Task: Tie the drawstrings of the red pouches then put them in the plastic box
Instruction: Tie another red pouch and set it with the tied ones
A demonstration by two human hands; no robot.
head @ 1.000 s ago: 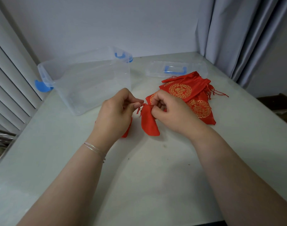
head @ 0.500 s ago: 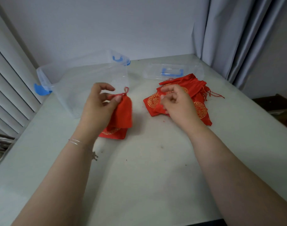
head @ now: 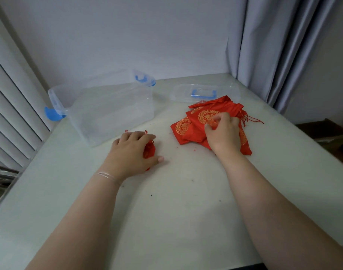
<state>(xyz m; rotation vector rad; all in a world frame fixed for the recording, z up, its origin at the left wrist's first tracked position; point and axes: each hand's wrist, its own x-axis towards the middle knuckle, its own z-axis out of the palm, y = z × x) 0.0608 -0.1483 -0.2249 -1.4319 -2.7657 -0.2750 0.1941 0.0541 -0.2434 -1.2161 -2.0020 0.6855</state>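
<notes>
Head: tied pouch (head: 149,150) under left-hand fingers (head: 147,137), beside box (head: 108,106).

On my feed both forearms are bare with no sleeves in view, the left hand (head: 134,151) and right hand (head: 223,133) wear no gloves, and a thin silvery double-strand bracelet (head: 108,175) circles the left wrist.

L hand (head: 132,151) on pouch (head: 149,150), table (head: 176,201)
</notes>
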